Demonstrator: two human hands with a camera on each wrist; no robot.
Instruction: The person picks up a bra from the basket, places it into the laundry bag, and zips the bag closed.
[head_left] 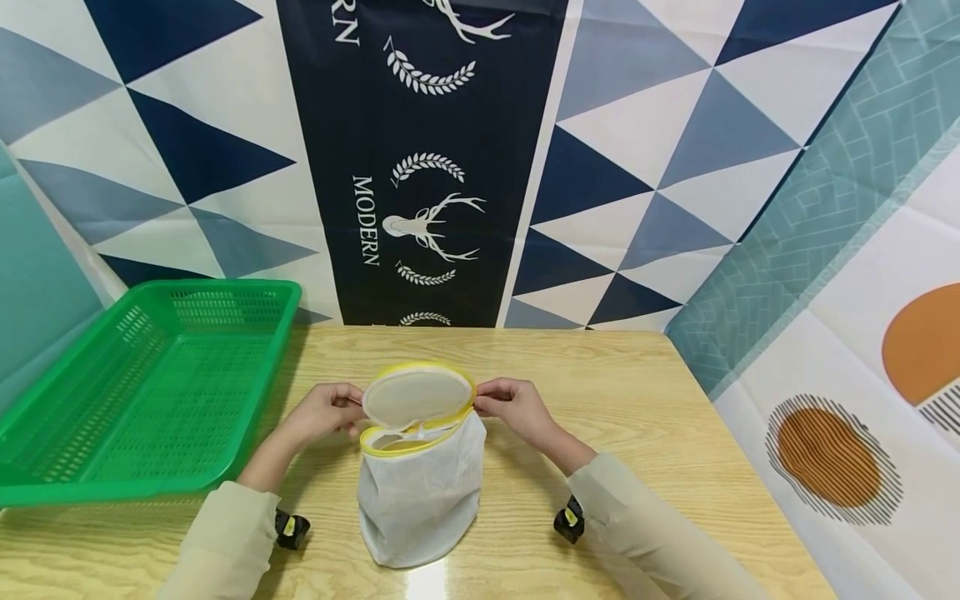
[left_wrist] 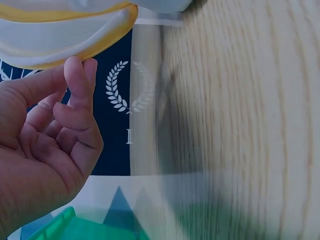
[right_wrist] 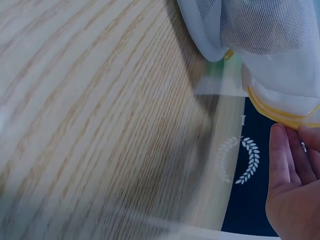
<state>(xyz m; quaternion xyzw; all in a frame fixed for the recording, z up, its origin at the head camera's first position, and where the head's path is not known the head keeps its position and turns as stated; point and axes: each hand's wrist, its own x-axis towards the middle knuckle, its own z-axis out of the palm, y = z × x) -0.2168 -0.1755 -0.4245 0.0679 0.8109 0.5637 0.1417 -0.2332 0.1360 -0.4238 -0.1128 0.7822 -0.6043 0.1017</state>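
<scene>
Mesh bag (head_left: pixel 423 508), pale, yellow-rimmed: placed on worktop (head_left: pixel 637 392), between the hands, right of green basket (head_left: pixel 172 383). Lid (head_left: pixel 416 398) raised, mouth partly exposed. Left hand (head_left: pixel 326 412): grip narrowed to a pinch, lid edge held. Right hand (head_left: pixel 517 408): grip likewise narrowed, yellow rim pinched. Step judged in hand: lid being handled at the mouth. Next move judged to call for rim steadied, lid guided.

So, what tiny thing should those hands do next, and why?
Probably tip the lid of the zippered mesh bag a little further back. The bag's mouth shows only partly beneath it, and the left hand and right hand pinch the yellow edging from opposite sides, so both seem well placed for it.
</scene>
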